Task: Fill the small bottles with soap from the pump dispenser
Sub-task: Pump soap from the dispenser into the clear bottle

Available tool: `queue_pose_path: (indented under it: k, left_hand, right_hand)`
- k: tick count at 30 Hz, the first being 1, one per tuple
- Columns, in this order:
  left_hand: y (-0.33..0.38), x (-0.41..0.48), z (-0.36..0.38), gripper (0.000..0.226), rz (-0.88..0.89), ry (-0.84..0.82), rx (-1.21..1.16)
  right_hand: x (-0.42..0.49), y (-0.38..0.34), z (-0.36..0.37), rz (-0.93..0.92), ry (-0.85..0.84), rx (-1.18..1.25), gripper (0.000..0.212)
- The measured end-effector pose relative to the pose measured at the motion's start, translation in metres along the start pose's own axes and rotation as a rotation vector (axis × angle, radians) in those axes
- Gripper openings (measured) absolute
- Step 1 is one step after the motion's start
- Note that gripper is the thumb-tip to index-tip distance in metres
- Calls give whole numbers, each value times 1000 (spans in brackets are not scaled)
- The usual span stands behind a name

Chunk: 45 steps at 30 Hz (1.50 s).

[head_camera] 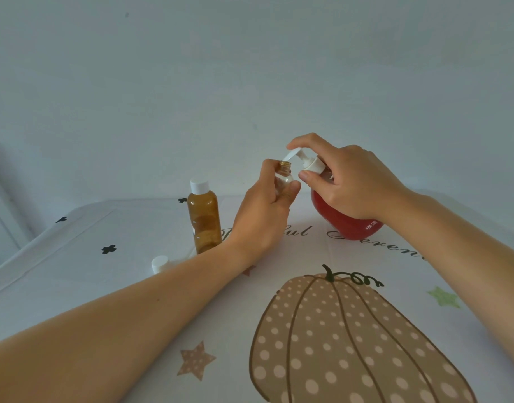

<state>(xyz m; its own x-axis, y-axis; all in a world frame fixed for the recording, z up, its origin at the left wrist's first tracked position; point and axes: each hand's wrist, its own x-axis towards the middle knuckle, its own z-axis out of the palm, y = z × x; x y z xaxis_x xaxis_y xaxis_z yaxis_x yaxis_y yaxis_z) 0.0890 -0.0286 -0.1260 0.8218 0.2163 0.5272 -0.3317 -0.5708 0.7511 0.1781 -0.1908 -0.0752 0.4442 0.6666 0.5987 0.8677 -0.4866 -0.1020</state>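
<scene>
Two small bottles, one pump dispenser, one loose white cap and two hands are here.

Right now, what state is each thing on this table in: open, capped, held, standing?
Small clear plastic bottle: uncapped, held up, mouth just under the spout.
Red soap dispenser with white pump: on the table, gripped at the neck.
Amber small bottle with white cap: capped, upright on the table.
Loose white screw cap: off, lying on the table.
Left hand: grips the clear bottle.
Right hand: forefinger on the pump head, thumb at the collar.
</scene>
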Motion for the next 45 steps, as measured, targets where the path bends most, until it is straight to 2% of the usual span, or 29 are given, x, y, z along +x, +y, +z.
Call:
queue_pose_path:
  k: [10, 22, 32, 38, 45]
  left_hand:
    - [0, -3, 1, 12, -3, -58, -2]
    - [-2, -3, 0, 13, -3, -8, -47]
    - [-5, -4, 2, 14, 15, -53, 19]
    - [-2, -3, 1, 13, 3, -16, -33]
    - [0, -3, 1, 12, -10, -17, -34]
  right_hand:
    - [1, 0, 0, 9, 5, 8, 24]
    - [0, -5, -1, -11, -25, -28, 43]
    - [0, -3, -1, 11, 5, -2, 26]
    - [1, -5, 0, 9, -7, -41, 37]
    - [1, -5, 0, 14, -10, -26, 39]
